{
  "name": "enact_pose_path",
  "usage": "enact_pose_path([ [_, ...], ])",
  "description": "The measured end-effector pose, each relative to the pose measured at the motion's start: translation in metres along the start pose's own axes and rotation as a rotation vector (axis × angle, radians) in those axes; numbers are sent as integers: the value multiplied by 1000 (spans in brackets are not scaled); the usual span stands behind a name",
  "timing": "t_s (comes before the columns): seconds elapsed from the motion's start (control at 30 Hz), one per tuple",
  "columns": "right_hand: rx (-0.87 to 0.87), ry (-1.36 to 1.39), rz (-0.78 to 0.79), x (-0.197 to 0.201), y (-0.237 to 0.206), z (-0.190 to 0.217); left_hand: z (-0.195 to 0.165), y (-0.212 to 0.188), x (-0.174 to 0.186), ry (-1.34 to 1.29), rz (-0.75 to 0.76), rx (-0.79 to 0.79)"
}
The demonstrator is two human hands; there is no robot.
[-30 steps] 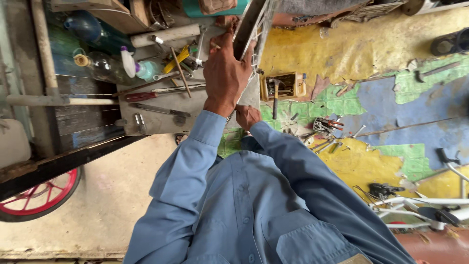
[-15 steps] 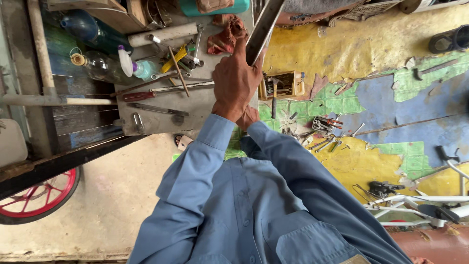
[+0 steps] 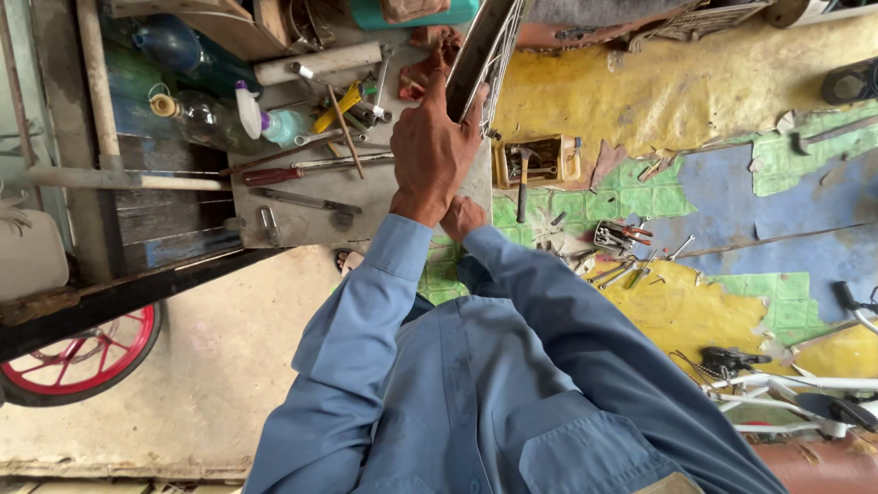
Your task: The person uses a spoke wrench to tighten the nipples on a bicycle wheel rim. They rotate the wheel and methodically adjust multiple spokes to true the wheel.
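Concrete floor (image 3: 183, 366) w/ peeling yellow, green, blue paint; cluttered workbench (image 3: 302, 201) left; daylight

Counted in view are two hands, left hand (image 3: 437, 151) and right hand (image 3: 463, 218), one spoked wheel rim (image 3: 480, 50), one red wheel (image 3: 78, 361), one hammer (image 3: 523, 178), one yellow tool box (image 3: 540, 163), one spray bottle (image 3: 270, 123) and one red-handled screwdriver (image 3: 306, 171).

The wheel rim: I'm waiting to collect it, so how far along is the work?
Done: nothing visibly finished. In hand: the left hand grips the wheel rim held over the workbench; the right hand sits below. Left: can't tell; tools lie scattered on the floor.
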State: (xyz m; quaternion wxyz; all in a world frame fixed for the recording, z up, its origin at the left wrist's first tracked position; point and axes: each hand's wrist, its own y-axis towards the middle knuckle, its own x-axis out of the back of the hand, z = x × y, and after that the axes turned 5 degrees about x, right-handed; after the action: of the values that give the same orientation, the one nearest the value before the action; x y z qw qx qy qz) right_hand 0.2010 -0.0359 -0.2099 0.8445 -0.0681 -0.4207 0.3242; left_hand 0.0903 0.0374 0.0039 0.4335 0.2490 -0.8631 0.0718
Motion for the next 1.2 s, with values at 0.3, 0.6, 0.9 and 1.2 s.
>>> enact_pose_path([
  [0.3,117,-68,-34,-4,5,-11,12,8,6,33,-34,23],
  [0.6,154,293,-126,-10,-3,-7,5,1,1,-5,-33,-41],
  [0.9,-30,246,-40,-10,3,-7,0,1,-7,26,39,-25],
  [1.2,238,-121,-93,4,3,3,-3,-3,-6,26,44,2],
])
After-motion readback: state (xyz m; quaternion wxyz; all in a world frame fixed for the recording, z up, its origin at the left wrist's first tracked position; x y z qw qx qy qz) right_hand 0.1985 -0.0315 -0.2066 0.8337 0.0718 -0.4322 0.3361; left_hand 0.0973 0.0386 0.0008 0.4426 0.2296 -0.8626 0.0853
